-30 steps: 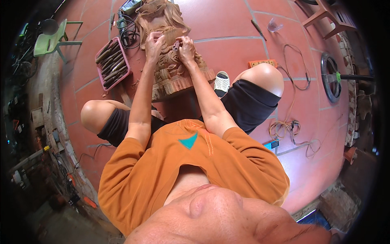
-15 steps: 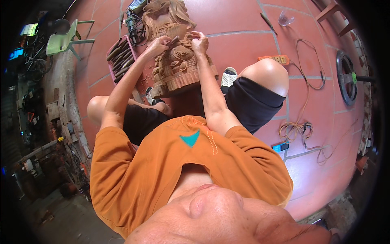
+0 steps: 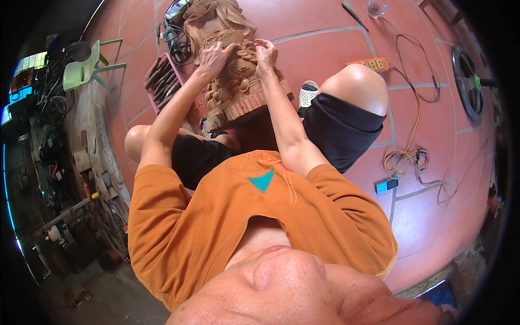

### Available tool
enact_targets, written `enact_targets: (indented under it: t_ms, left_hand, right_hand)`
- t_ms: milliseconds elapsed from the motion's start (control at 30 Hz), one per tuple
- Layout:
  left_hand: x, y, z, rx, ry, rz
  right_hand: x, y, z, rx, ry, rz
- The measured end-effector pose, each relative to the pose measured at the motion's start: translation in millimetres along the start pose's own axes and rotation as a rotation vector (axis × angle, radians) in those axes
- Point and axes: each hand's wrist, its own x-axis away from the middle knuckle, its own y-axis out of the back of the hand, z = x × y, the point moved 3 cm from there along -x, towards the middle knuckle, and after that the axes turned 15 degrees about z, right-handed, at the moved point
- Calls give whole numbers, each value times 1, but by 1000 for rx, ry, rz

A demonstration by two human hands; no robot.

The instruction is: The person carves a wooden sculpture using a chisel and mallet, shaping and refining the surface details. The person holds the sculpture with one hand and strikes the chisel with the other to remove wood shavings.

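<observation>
A brown wooden carving (image 3: 235, 100) with deep relief lies between my legs, its scalloped base toward me. Over its left side, my left hand (image 3: 215, 58) is closed, fingers bent down against the carved surface. Whatever it pinches is hidden under the fingers. On the opposite side my right hand (image 3: 265, 56) is closed too, with thumb and fingertips curled together at the carving's edge. Too little shows there to tell whether anything small is between them.
A pink tray (image 3: 149, 81) of wooden-handled carving tools stands left of the carving. An orange power strip (image 3: 368, 65), its coiled cord (image 3: 403, 161) and a blue phone (image 3: 386, 186) lie to the right. A green chair (image 3: 81, 73) stands at far left, a black wheel (image 3: 467, 86) at far right.
My left hand has moved slightly right and up across the carving and turned more palm-down; the small grey-brown piece at its fingertips is now hidden. My right hand has barely moved.
</observation>
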Motion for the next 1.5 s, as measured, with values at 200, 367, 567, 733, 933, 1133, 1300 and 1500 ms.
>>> enact_targets:
  t_ms: [200,367,567,733,933,1133,1300,1500]
  left_hand:
    - [-49,-1,19,-23,42,-93]
    - [-24,-5,4,98,-29,-26]
    - [-12,-1,4,93,-74,34]
    - [-44,-2,15,65,-7,-142]
    - [-27,-9,7,129,-4,37]
    - [-26,-5,17,78,-64,25]
    - [-53,-10,22,82,13,-125]
    - [-13,8,-7,138,-25,194]
  right_hand:
    - [1,-7,2,-49,48,-7]
    - [-5,-2,-2,-79,33,-35]
    - [-4,-6,-1,-31,-31,-62]
    - [-1,-11,2,128,5,-79]
    - [-3,-8,-1,197,9,-138]
    - [11,-15,18,363,-45,-118]
    - [10,-14,14,314,-3,-79]
    - [6,-4,6,321,-32,-92]
